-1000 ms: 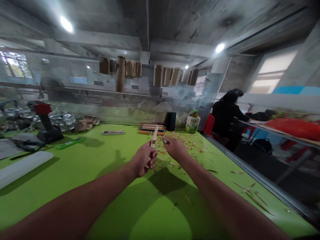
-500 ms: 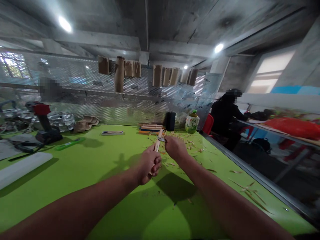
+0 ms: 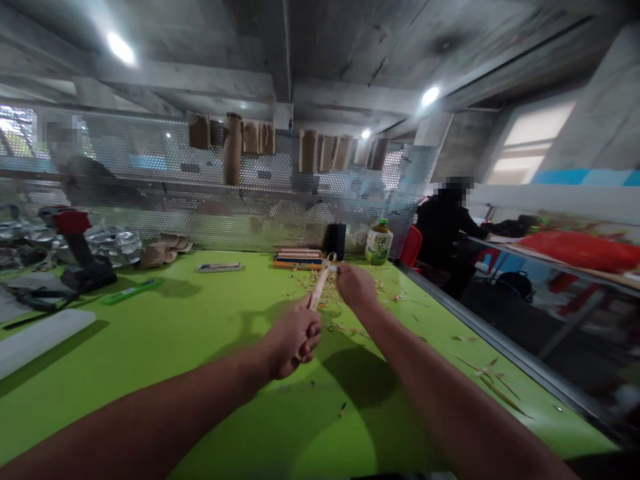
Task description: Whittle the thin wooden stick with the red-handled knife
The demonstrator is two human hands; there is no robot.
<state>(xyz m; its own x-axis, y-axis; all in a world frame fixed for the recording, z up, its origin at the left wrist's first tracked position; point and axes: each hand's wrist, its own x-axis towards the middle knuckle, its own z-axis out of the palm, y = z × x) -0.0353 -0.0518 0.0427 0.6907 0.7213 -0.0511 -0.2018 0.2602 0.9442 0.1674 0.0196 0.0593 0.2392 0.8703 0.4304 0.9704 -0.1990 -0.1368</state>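
My left hand (image 3: 296, 337) is closed round the lower part of a pale wooden stick (image 3: 319, 288), which points up and away over the green table (image 3: 225, 413). At the stick's far end, my right hand (image 3: 356, 287) is closed on a small blade (image 3: 333, 268), only partly visible. A curled shaving (image 3: 330, 259) stands up at the stick's tip, beside the blade. Thin wood shavings (image 3: 395, 297) lie scattered beneath and to the right of my hands.
Behind my hands are a bundle of sticks (image 3: 299, 259), a black box (image 3: 335, 241) and a green bottle (image 3: 379, 243). A drill (image 3: 77, 247), green cutter (image 3: 133, 291) and white bar (image 3: 47, 340) lie left. A person (image 3: 445, 223) sits beyond the right edge.
My right hand and the blade have moved to the stick's far tip, where a curled shaving now stands. The camera view has turned slightly right.
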